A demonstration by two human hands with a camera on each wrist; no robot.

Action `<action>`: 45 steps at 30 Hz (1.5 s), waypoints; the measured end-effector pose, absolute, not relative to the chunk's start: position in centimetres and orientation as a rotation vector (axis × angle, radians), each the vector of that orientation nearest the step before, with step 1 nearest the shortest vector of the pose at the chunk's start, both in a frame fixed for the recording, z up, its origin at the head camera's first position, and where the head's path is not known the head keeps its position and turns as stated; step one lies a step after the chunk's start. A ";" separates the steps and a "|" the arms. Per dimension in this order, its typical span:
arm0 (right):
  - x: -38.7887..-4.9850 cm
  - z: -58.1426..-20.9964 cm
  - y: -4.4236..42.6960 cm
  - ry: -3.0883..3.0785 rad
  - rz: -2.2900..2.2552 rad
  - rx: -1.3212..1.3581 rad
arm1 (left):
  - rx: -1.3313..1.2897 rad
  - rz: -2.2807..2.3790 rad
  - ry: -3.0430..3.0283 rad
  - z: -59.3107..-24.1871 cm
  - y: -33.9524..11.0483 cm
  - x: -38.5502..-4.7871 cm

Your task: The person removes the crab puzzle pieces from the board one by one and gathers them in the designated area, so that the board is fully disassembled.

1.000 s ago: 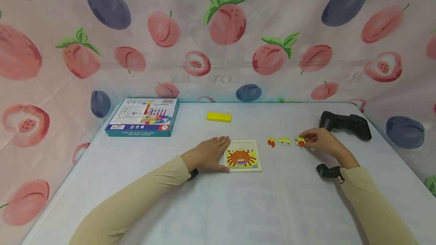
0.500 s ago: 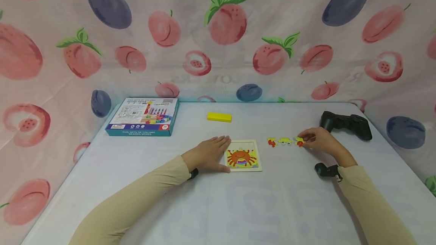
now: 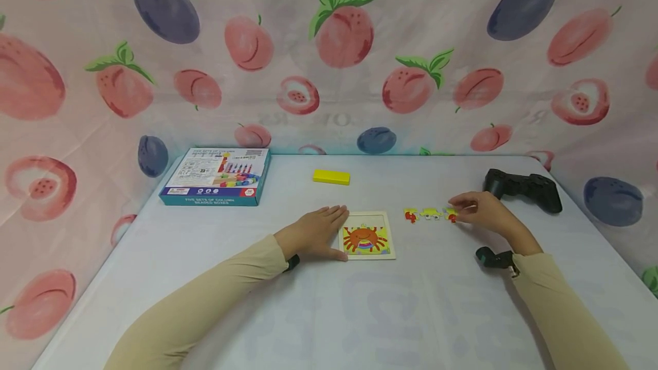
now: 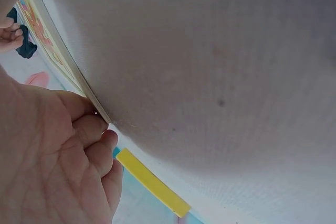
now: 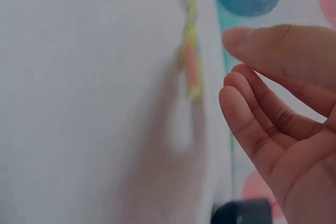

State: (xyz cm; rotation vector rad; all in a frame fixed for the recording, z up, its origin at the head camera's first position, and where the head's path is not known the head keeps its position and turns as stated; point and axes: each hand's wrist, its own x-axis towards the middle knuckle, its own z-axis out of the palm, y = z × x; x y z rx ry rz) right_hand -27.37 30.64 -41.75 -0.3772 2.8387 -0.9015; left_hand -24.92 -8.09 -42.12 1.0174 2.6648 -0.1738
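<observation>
My left hand lies with fingers extended and thumb spread along the left edge of a square wooden puzzle frame. A crab picture fills most of it; a bare strip runs along the top. Right of the frame, a row holds a red-and-yellow puzzle piece, a yellow middle piece with eyes and another red-and-yellow piece. Beside that last piece hovers my right hand. In the right wrist view, its thumb and fingers are apart with nothing between them, and the piece rests on the table.
A yellow block lies behind the frame. Back left is a flat toy box. A black game controller sits just beyond the right hand. Fruit-print cloth hangs along the table's back edge.
My right fingers have come off the rightmost piece, which sits slightly closer to the middle piece than before. The left hand and the frame have stayed put.
</observation>
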 end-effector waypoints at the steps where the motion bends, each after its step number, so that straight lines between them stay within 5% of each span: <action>1: -27.3 -41.6 30.4 2.837 -0.916 -0.413 | 1.016 -0.174 2.665 -42.2 -8.1 -24.9; 25: -27.5 -40.0 16.6 2.429 -1.029 -0.964 | 1.000 -0.156 2.659 -42.3 -8.4 -25.1; 45: -28.4 -41.3 11.6 2.468 -0.661 -0.934 | 1.022 -0.151 2.696 -42.0 -8.5 -24.8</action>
